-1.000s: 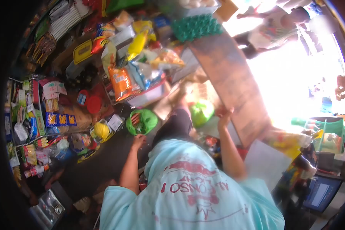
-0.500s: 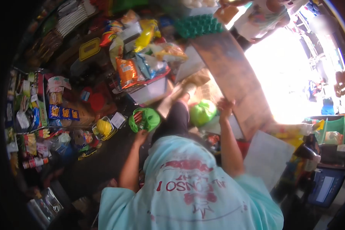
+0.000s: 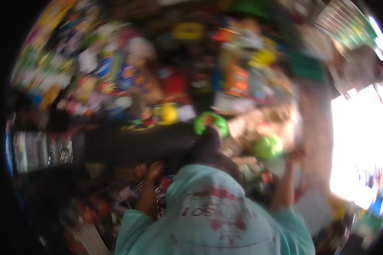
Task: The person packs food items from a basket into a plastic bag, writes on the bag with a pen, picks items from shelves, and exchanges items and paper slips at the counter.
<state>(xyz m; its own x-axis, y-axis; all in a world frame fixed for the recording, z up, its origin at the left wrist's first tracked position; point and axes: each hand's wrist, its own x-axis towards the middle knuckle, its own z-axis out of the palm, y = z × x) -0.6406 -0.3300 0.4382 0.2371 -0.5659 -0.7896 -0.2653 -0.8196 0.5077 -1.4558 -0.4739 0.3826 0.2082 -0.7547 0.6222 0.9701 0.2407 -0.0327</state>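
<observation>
Room over dark floor [image 3: 132, 142], green bag [image 3: 268, 147], brown board [image 3: 315, 127] obstructing right

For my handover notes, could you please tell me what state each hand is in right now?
Left hand: open or closed cannot be told, too blurred.
Right hand: by the long brown wooden board, blurred; open or closed cannot be told.

Super blurry, so not a lot to read here tbh. Only lettering I can pick out is on the pale aqua shirt [image 3: 219, 212]: a line of dark red capitals, and going left to right as it shows I get "I OSN", then the rest smears out. Can't pull a full word from that. The orange packet [image 3: 237, 80], the white card [image 3: 186, 113] and the yellow lid [image 3: 188, 31] are all too smudged, no brand or number legible on any of them.
</observation>
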